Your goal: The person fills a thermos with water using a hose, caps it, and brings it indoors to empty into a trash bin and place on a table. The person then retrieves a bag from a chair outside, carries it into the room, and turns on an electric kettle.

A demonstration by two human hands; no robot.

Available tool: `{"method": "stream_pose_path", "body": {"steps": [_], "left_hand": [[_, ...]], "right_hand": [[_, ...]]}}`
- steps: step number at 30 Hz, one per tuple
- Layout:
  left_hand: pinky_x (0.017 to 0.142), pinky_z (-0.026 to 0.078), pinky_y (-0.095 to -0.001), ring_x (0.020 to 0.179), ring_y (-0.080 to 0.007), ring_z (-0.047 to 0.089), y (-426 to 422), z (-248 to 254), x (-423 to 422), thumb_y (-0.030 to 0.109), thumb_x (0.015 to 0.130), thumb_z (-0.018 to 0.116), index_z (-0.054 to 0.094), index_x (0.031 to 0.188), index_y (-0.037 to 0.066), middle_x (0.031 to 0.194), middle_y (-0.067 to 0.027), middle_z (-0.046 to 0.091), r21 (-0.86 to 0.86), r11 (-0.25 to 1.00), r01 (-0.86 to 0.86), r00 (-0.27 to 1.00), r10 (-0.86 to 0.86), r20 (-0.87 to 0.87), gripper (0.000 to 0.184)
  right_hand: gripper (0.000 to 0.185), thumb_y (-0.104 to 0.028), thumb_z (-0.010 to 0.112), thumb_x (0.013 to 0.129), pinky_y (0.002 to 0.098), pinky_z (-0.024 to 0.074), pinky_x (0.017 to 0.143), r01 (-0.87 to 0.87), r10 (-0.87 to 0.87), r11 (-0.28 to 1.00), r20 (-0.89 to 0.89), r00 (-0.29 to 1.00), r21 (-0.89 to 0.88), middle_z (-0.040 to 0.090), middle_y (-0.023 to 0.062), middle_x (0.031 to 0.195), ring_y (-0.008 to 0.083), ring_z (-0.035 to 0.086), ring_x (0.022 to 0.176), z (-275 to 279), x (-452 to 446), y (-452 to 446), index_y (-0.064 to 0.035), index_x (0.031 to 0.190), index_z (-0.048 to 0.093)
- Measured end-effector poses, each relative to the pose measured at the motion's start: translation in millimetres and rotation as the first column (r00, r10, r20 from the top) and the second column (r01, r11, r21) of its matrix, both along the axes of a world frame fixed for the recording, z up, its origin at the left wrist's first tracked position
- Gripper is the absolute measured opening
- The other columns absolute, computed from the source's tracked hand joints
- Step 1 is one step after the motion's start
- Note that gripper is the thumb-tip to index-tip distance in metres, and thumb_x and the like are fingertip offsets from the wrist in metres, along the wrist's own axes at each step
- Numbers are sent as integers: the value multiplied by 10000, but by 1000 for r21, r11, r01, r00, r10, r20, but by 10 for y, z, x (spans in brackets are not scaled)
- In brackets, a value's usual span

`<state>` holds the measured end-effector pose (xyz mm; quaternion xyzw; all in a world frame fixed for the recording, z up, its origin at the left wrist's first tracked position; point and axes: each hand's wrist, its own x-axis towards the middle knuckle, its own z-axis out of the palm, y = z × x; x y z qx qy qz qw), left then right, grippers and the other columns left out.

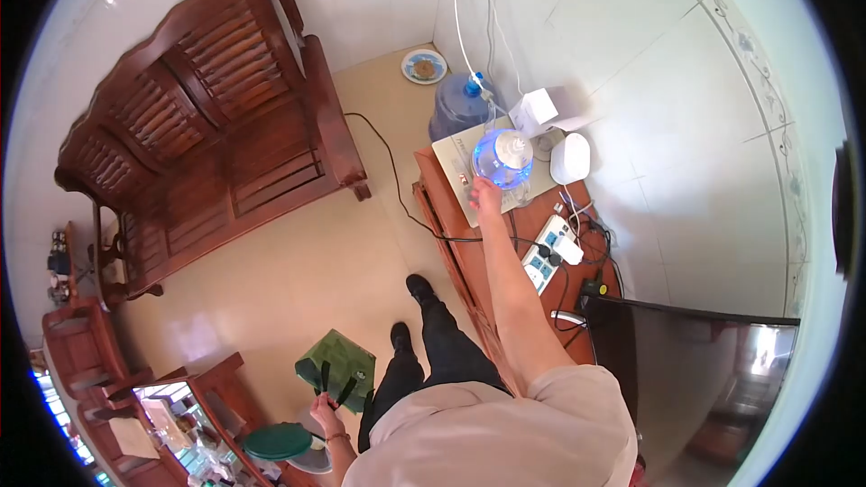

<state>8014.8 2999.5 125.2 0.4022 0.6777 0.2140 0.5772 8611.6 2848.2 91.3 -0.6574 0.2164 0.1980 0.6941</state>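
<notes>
A green bag (347,361) with black straps hangs by my left side. My left hand (326,412) is closed around its straps. On the cabinet, a glass kettle (502,160) with a white lid glows blue on a light-coloured base tray (458,151). My right arm is stretched out over the cabinet, and my right hand (485,197) is at the kettle's near lower edge, by a small red-lit panel (464,179) on the tray. The right fingers look slightly bent and apart, with nothing visible in them; whether they touch the tray or kettle is unclear.
A power strip (545,257) with plugs and tangled cables lies on the wooden cabinet (505,284). Nearby are a white canister (570,159), a large water bottle (458,106) and a television (704,379). A wooden bench (225,162) stands left. A black cable (397,176) crosses the floor.
</notes>
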Motion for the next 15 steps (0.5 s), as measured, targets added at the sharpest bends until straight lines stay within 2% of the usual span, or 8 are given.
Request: {"method": "stream_pose_path", "body": {"steps": [2,4,8,12,14,15], "left_hand": [[444,374,-244,466,-127,442,33,-24,126,68,784,552,565,729,0,552,-37,476,-20,1000,4,1000,-4,1,89],[445,376,-244,469,-127,445,17,-38,179,71,785,552,567,731,1,553,-37,478,-49,999,17,1000,-18,-17,90],[450,378,-243,473,-129,445,-40,-123,194,76,786,551,571,737,-2,553,-37,477,-104,994,33,998,-38,-48,94],[458,380,-249,477,-135,459,-68,-41,267,94,796,539,571,724,-9,557,-45,491,-86,993,75,996,-79,-45,130],[477,377,-245,494,-128,461,-39,48,349,114,804,531,569,728,-12,559,-42,488,-71,991,115,991,-119,-57,152],[477,377,-245,494,-128,461,-30,57,359,114,804,531,569,728,-12,559,-42,488,-76,991,112,991,-117,-62,152]], "right_hand": [[195,-187,594,771,246,398,474,17,-17,1000,26,1000,4,553,-35,819,90,503,664,6,-23,56,-130,958,584],[196,-184,590,776,249,399,467,-63,66,997,87,994,-38,556,-30,808,84,512,640,-20,-82,89,-128,964,581],[179,-163,581,782,237,387,459,4,-2,1000,51,999,-24,552,-34,761,72,501,618,16,0,95,-124,956,583],[162,-138,579,780,232,376,465,12,-12,1000,6,1000,9,548,-32,756,68,497,624,-62,18,10,-126,941,589],[157,-115,578,781,254,395,487,-27,55,987,177,983,-160,547,-17,765,85,493,615,-185,-44,-130,-79,934,588],[157,-115,578,781,254,395,487,-30,58,986,171,984,-164,547,-17,765,85,493,615,-143,-113,-214,-79,934,588]]}}
